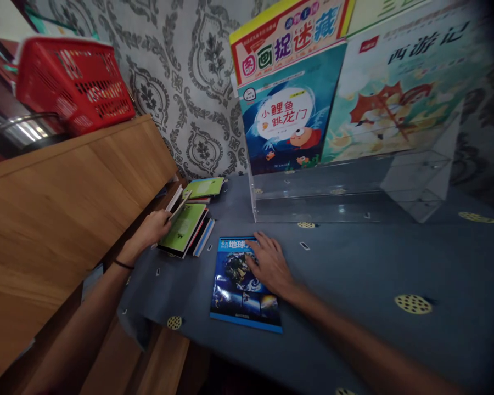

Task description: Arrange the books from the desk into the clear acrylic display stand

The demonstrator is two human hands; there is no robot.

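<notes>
A blue book (pixel 234 299) with the Earth on its cover lies flat on the cloth. My right hand (pixel 270 263) rests on its upper right part, fingers laid out and not gripping. Further left, my left hand (pixel 156 226) is closed on the edge of a thin book (pixel 181 204), which is tilted up beside a stack. Green-covered books (pixel 184 229) lie in that stack, with darker and blue-edged ones under and beside them. Another green book (pixel 206 187) lies behind, near the wall. My left fingertips are partly hidden.
A clear acrylic stand (pixel 316 206) holds upright picture books, among them a blue fish book (pixel 290 115) and a pale book (pixel 395 109). A wooden panel (pixel 78 203) borders the left side, with a red basket (pixel 76 82) and a metal pot (pixel 35 129) above.
</notes>
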